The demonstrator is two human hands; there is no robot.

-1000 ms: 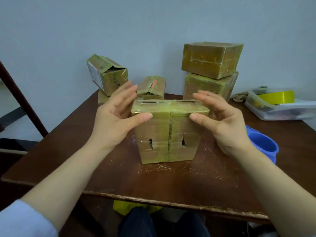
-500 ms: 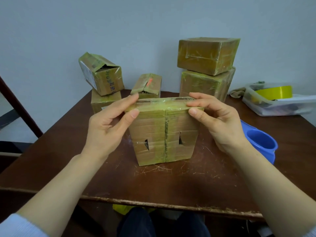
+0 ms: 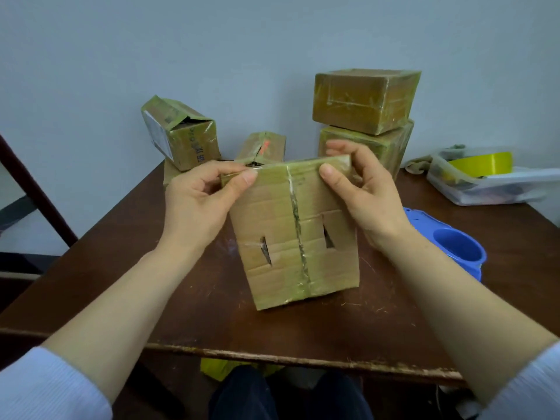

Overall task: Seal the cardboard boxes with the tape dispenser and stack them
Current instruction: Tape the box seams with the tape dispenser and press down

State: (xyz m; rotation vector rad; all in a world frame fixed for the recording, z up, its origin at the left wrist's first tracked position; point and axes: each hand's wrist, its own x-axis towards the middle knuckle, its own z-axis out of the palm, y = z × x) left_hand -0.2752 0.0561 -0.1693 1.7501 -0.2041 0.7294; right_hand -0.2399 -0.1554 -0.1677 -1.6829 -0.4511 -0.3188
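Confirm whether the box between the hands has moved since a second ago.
Yes, upward. The held box now overlaps the lower stacked box with its top edge, which sat below it earlier.

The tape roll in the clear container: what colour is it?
Yellow; the tape roll shows in the head view.

A middle box [image 3: 291, 237] is stood on the worktop [image 3: 151, 283]. Behind it, at 12 o'clock, a small box [image 3: 263, 147] is set. At 11 o'clock a tipped box [image 3: 181, 134] is propped on a low box [image 3: 168, 174]. At 1 o'clock a top box [image 3: 363, 100] is stacked on a lower box [image 3: 385, 147]. At 3 o'clock a dish [image 3: 457, 250] is placed. At 2 o'clock a tape roll [image 3: 485, 162] is kept in a tub [image 3: 485, 192].
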